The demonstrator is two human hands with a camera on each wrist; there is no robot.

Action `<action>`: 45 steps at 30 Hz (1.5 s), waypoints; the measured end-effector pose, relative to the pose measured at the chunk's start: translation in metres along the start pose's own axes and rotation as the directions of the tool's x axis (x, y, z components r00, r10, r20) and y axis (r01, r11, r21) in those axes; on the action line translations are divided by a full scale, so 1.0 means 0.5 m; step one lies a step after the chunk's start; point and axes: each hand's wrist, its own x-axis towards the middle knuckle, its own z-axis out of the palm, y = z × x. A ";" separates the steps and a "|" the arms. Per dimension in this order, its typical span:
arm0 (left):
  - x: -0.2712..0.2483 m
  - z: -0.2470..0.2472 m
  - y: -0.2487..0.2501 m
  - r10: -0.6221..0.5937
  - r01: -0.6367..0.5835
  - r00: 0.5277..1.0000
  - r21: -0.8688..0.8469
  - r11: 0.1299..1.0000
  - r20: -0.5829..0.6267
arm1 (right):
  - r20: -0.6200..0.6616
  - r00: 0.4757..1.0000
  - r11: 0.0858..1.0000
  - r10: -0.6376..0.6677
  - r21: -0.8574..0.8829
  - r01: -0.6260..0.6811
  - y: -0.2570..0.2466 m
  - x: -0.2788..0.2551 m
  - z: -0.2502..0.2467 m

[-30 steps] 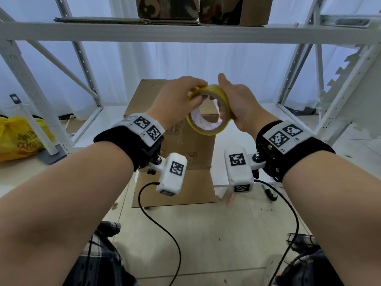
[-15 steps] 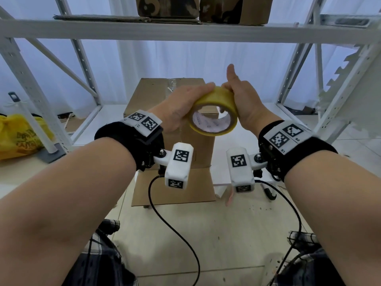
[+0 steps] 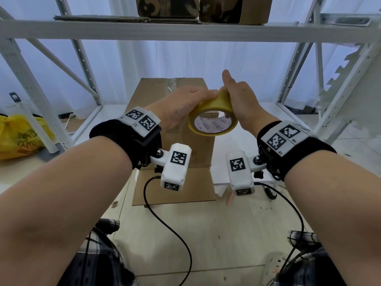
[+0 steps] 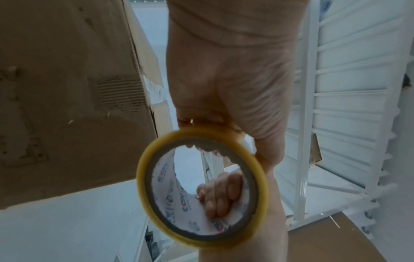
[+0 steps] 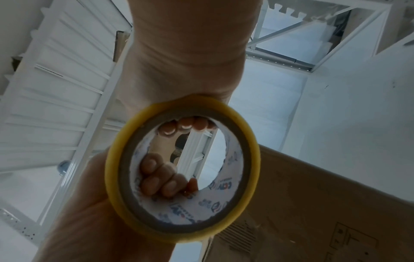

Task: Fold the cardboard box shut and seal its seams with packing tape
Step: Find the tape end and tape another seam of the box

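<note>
A yellow roll of packing tape (image 3: 212, 109) hangs in the air in front of the brown cardboard box (image 3: 185, 87). Both hands hold it. My left hand (image 3: 189, 102) grips its left side, fingers over the outer band. My right hand (image 3: 239, 102) grips its right side, thumb raised. In the left wrist view the tape roll (image 4: 143, 177) sits under my left hand (image 4: 235, 88), box (image 4: 67, 79) beside it. In the right wrist view fingers (image 5: 161, 179) curl inside the tape roll (image 5: 253, 159) core. A strip of tape crosses the box's top, and one flap (image 3: 175, 188) lies flat toward me.
White metal shelving posts (image 3: 86, 65) stand left and right of the box, with a shelf beam (image 3: 185, 30) overhead that carries more boxes. A yellow bag (image 3: 18, 135) lies at the far left. Black cables (image 3: 165, 219) trail from the wrist cameras over the pale floor.
The roll has tipped from facing me to lying flatter and sits slightly right. My left fingers have slid across its outer band, and my right thumb has lifted.
</note>
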 end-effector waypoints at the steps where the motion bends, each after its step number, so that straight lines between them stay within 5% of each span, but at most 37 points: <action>1: -0.002 0.001 0.002 -0.009 0.007 1.000 -0.082 0.997 -0.025 | 0.012 1.000 0.999 -0.007 0.033 0.007 -0.002 0.000 0.000; 6: 0.005 -0.005 0.001 -0.077 0.023 0.973 -0.243 0.970 -0.216 | 0.169 0.982 0.988 -0.084 0.142 0.060 0.010 0.002 -0.014; 13: 0.009 -0.024 -0.014 -0.189 0.050 0.922 -0.380 0.924 -0.338 | 0.379 0.924 0.947 -0.040 0.310 -0.086 0.031 0.001 -0.028; 19: 0.008 -0.023 -0.020 0.032 -0.061 0.941 -0.076 0.995 -0.338 | 0.344 0.939 0.967 0.019 0.232 -0.105 0.020 -0.003 -0.009; 24: 0.012 -0.022 -0.011 0.214 -0.121 0.921 0.283 0.952 -0.326 | 0.337 0.941 0.988 -0.004 0.148 -0.048 0.019 0.004 -0.011; 35: 0.011 -0.016 -0.010 0.281 -0.176 0.928 0.378 0.909 -0.245 | 0.359 0.932 0.997 -0.040 0.076 0.013 -0.005 -0.007 0.006; 39: 0.005 -0.017 -0.010 0.216 -0.149 0.927 0.228 0.962 -0.306 | 0.333 0.942 0.995 -0.042 0.100 0.009 -0.018 -0.007 0.015; 42: -0.008 -0.017 0.001 0.048 -0.088 0.922 -0.087 0.992 -0.383 | 0.326 0.945 0.981 -0.040 0.193 -0.025 -0.018 -0.001 0.009; 45: -0.015 -0.029 0.001 -0.096 -0.033 0.934 -0.353 0.935 -0.343 | 0.351 0.935 0.966 -0.053 0.256 -0.041 -0.012 0.005 0.002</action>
